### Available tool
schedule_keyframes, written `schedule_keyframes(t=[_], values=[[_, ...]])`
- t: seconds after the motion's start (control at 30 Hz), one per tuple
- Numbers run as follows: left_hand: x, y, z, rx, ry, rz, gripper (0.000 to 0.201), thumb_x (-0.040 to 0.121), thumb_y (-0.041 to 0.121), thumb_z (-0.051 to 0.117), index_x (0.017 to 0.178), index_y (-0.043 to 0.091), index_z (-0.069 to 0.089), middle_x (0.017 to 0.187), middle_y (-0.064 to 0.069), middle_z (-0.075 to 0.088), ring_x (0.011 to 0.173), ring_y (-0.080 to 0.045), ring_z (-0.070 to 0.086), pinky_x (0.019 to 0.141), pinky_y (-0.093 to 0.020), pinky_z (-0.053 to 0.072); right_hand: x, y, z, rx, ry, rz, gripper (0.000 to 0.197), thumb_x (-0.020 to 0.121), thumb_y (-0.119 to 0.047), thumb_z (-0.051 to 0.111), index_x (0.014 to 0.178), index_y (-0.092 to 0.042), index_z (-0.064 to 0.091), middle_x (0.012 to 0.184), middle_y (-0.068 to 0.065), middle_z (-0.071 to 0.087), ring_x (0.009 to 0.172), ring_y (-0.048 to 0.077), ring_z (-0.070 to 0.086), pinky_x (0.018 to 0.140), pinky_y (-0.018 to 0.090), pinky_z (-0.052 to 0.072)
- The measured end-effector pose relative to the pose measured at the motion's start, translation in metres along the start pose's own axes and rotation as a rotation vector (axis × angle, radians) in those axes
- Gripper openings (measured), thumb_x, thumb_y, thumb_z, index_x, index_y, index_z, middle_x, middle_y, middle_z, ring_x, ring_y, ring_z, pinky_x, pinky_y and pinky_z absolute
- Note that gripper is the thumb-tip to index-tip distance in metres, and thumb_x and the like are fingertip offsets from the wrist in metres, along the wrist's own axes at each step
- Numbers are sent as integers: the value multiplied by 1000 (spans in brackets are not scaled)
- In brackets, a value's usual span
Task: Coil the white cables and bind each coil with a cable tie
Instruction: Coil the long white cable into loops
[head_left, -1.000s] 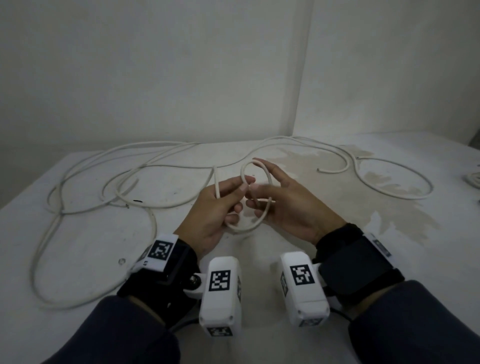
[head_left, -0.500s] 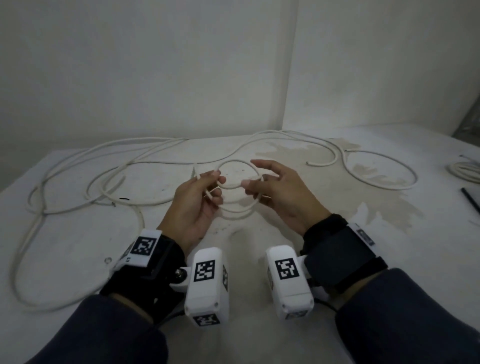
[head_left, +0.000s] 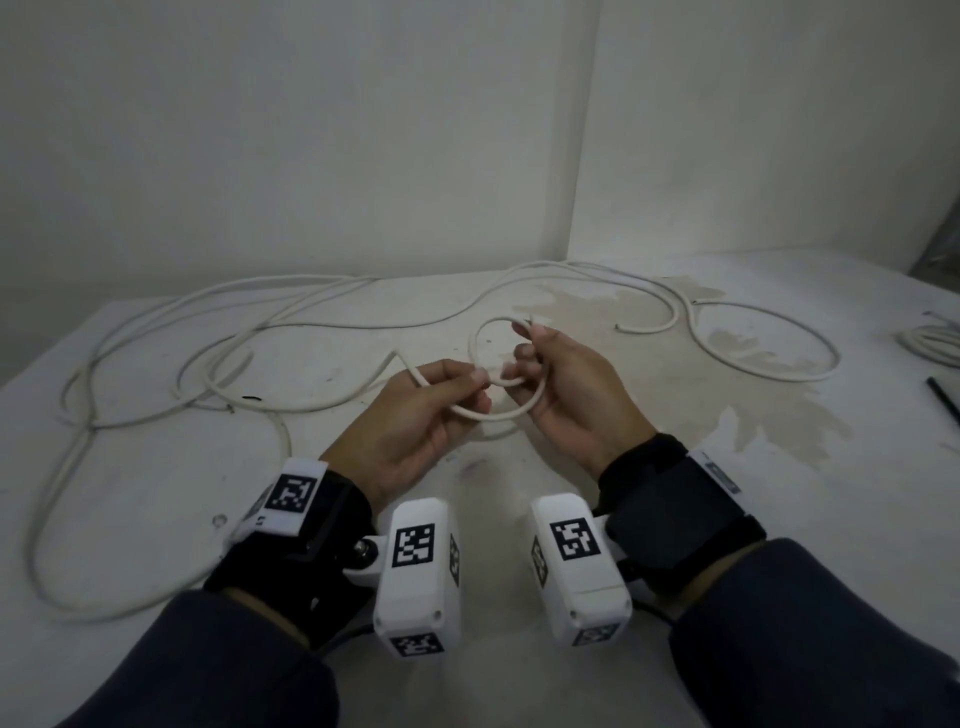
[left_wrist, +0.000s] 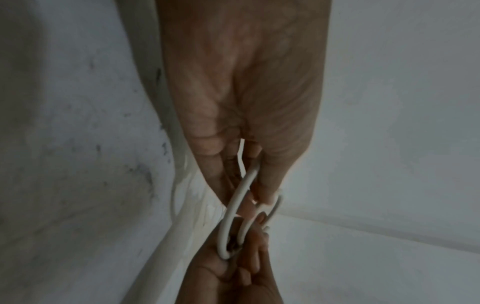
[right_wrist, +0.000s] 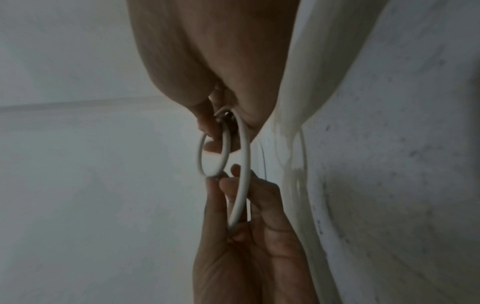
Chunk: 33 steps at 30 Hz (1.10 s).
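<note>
Holding a second small loop where half a second ago there was barely more than one, the left hand (head_left: 415, 415) and right hand (head_left: 566, 400) keep the white cable (head_left: 493, 410) raised above the table (head_left: 156, 493), so the coiling has clearly begun but most of the cable is yet to be gathered. The left thumb and fingers (head_left: 467, 376) pinch the cable near its free end, while the right fingers (head_left: 524, 353) curl around the loops' far side. Beyond the hands, the remaining cable sprawls toward the wall (head_left: 311, 130).
</note>
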<state>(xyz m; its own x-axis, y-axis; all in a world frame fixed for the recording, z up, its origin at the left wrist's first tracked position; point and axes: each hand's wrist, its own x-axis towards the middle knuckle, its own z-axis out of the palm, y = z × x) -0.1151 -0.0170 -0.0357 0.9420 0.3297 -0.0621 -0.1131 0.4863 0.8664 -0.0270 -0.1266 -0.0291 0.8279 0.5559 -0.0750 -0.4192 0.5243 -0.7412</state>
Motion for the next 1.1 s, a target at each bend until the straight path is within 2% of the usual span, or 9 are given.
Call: schedule_keyframes(t=[0.1, 0.23, 0.43, 0.53, 0.6, 0.7, 0.83, 1.0, 1.1], values=[[4, 1, -1, -120, 183, 58, 15, 98, 10, 48, 84, 4, 53, 68, -7, 55, 48, -8, 52, 49, -18, 50, 1, 0, -1, -129, 11, -40, 21, 101, -11, 43, 94, -3, 60, 57, -1, 42, 38, 4, 34, 41, 16, 32], [9, 1, -7, -4, 303, 209, 14, 104, 17, 35, 91, 12, 39, 62, -1, 37, 38, -4, 29, 36, -15, 27, -3, 2, 1, -406, -93, -66, 19, 99, -13, 49, 91, -4, 64, 56, -2, 38, 43, 5, 30, 41, 16, 25], [0, 2, -7, 304, 148, 256, 25, 101, 25, 44, 115, 20, 63, 88, -10, 58, 79, -19, 58, 70, -30, 52, -14, 1, 7, -784, -255, -51, 6, 96, -8, 53, 92, -13, 54, 55, 1, 45, 43, 8, 34, 43, 19, 28], [-4, 3, -3, 402, 26, 143, 27, 100, 26, 44, 120, 24, 63, 86, -12, 63, 70, -20, 58, 59, -28, 48, -16, -1, 6, -897, -277, -82, 11, 94, -11, 57, 90, -14, 47, 53, 0, 52, 43, 8, 38, 44, 21, 29], [-4, 4, 3, 492, -25, 138, 27, 101, 23, 42, 114, 17, 64, 70, -9, 58, 48, -10, 42, 44, -18, 35, -17, -2, 5, -930, -303, -96, 14, 94, -12, 58, 89, -15, 45, 54, 1, 53, 47, 11, 37, 45, 22, 29], [-5, 6, 7, 528, -46, 137, 26, 102, 17, 38, 102, 8, 63, 58, -6, 52, 40, -6, 27, 39, -15, 23, -18, -4, 3, -960, -324, -120, 19, 93, -11, 59, 91, -17, 41, 56, 0, 55, 48, 11, 39, 46, 22, 32], [-7, 9, 10, 602, 16, 125, 30, 98, 11, 43, 79, 11, 66, 52, -2, 50, 39, -5, 30, 37, -15, 23, -21, -7, 4, -969, -367, -119, 33, 90, -1, 57, 100, -21, 33, 63, 3, 57, 52, 10, 45, 52, 25, 38], [-11, 11, 17, 657, 163, 301, 46, 90, 3, 48, 48, 19, 59, 36, 12, 46, 32, 0, 39, 37, -9, 28, -23, -6, 12, -939, -340, -186, 31, 85, 1, 65, 113, -7, 52, 70, 6, 65, 55, 7, 56, 53, 23, 47], [-12, 11, 19, 721, 129, 341, 31, 94, 7, 52, 70, 6, 71, 33, 14, 44, 32, 3, 42, 39, -5, 28, -22, -8, 11, -963, -306, -240, 27, 82, 3, 69, 108, -4, 62, 71, 12, 64, 53, 6, 57, 52, 20, 48]])
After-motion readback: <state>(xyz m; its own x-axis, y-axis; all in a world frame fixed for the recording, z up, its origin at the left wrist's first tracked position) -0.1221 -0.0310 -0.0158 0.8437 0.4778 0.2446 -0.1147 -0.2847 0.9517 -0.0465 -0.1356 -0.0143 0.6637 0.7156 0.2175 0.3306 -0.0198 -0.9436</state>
